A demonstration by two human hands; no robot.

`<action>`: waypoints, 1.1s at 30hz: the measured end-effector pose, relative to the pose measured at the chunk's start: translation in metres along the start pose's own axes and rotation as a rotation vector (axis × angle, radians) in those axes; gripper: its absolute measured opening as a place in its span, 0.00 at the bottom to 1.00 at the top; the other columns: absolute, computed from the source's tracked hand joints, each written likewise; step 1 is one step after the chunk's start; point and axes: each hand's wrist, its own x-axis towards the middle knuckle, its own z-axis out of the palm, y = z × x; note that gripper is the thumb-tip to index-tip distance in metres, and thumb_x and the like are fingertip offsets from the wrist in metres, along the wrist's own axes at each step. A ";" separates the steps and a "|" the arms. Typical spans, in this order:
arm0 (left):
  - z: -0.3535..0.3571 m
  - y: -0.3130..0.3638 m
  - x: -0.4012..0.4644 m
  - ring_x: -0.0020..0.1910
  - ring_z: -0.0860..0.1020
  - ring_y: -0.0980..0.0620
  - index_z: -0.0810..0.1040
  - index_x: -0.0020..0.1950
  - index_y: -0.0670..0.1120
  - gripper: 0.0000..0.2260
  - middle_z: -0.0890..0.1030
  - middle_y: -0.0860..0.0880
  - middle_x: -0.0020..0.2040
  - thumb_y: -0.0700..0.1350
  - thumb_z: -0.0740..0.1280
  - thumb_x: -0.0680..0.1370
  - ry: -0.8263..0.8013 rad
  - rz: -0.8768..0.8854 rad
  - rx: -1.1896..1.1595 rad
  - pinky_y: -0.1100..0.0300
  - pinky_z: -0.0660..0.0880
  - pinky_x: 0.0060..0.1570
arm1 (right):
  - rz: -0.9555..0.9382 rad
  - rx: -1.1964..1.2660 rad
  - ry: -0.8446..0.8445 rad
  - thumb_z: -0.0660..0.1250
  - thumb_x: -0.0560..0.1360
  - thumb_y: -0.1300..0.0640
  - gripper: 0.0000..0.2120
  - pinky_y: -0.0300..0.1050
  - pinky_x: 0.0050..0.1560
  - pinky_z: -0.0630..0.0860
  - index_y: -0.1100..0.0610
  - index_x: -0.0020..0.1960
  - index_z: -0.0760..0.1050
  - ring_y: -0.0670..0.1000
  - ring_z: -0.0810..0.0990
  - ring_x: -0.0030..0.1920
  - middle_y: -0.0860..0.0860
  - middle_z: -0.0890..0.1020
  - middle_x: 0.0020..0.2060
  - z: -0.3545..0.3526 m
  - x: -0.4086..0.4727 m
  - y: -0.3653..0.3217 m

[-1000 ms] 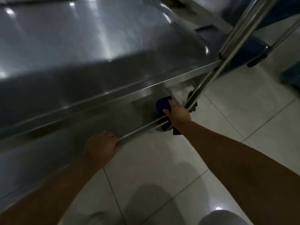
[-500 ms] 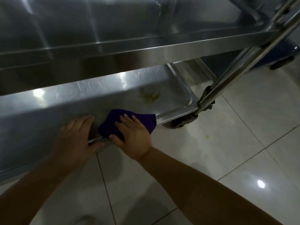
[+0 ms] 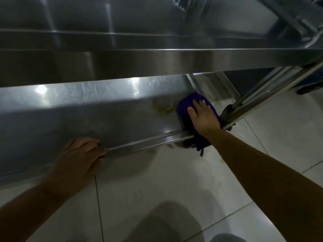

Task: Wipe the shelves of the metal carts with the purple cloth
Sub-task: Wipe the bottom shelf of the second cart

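Observation:
The metal cart's bottom shelf (image 3: 87, 110) runs across the view, under a higher shelf (image 3: 157, 56). My right hand (image 3: 202, 117) lies flat on the purple cloth (image 3: 190, 102), pressing it onto the shelf's right end; part of the cloth hangs over the front rim. A yellowish stain (image 3: 162, 109) sits on the shelf just left of the cloth. My left hand (image 3: 82, 154) grips the shelf's front rim further left.
The cart's slanted metal post (image 3: 262, 100) rises at the right, close to the cloth. A caster (image 3: 183, 145) shows under the shelf's corner. Pale floor tiles (image 3: 157, 189) spread below. Another cart's wheel (image 3: 307, 89) is at far right.
My right hand has slid the cloth from beside my left hand to the shelf's right end, past the stain. My left hand stays on the front rim.

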 end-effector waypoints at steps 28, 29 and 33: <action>-0.006 0.028 -0.004 0.29 0.77 0.46 0.84 0.44 0.43 0.17 0.79 0.46 0.35 0.35 0.80 0.57 -0.094 -0.170 0.123 0.58 0.73 0.22 | -0.186 -0.189 -0.030 0.44 0.82 0.41 0.28 0.53 0.76 0.41 0.49 0.79 0.46 0.53 0.45 0.78 0.53 0.48 0.79 0.019 0.092 -0.068; -0.006 0.028 -0.004 0.30 0.77 0.46 0.84 0.44 0.43 0.18 0.80 0.46 0.35 0.35 0.80 0.57 -0.098 -0.174 0.115 0.57 0.73 0.22 | -0.179 -0.204 -0.014 0.43 0.82 0.41 0.28 0.53 0.76 0.42 0.49 0.79 0.46 0.53 0.45 0.78 0.53 0.49 0.79 0.019 0.097 -0.072; -0.006 0.027 -0.005 0.28 0.75 0.46 0.84 0.44 0.42 0.11 0.78 0.46 0.34 0.31 0.73 0.65 -0.051 -0.152 0.142 0.60 0.68 0.22 | -0.290 -0.218 -0.043 0.46 0.81 0.40 0.30 0.53 0.76 0.43 0.49 0.79 0.44 0.53 0.44 0.78 0.53 0.48 0.79 0.022 0.065 -0.075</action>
